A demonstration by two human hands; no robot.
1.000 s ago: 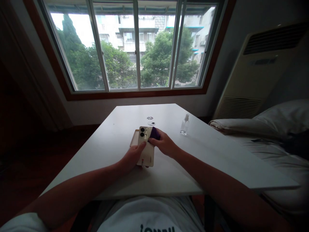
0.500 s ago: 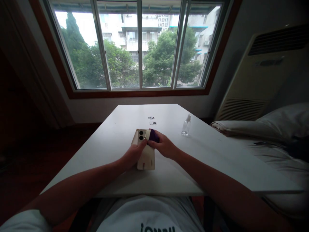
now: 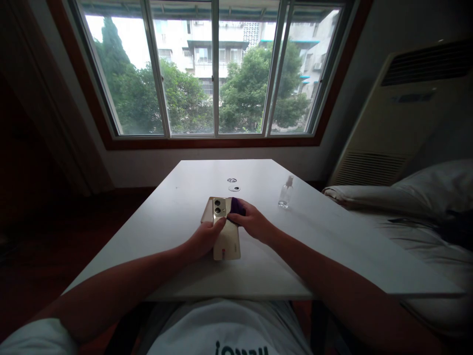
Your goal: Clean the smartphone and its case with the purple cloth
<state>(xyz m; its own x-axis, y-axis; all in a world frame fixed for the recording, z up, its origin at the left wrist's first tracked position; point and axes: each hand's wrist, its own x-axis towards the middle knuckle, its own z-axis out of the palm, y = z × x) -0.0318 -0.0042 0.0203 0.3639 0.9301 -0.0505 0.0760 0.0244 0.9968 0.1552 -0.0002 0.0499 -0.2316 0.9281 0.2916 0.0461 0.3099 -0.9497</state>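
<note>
A pale gold smartphone [image 3: 228,242] is held up over the white table [image 3: 155,217], its back with two round camera lenses facing me. My left hand [image 3: 206,235] grips its left side, the thumb lying across the back below the lenses. My right hand [image 3: 253,219] pinches a dark purple cloth [image 3: 237,206] against the phone's upper right edge, thumb in front; the fingers behind are hidden. Behind the phone's upper left side a flat, light-coloured object [image 3: 207,211] shows in part; I cannot tell what it is or whether it is held.
A clear spray bottle [image 3: 285,193] stands upright on the table's right side. Two small round pieces [image 3: 233,188] lie farther back in the middle. Beyond the right edge is a sofa-like seat [image 3: 369,197]. A window [image 3: 214,74] fills the far wall.
The phone has shifted slightly to the right and tilted a little, so its lenses catch more light. Both hands keep their holds, and the cloth stays at the upper right edge.
</note>
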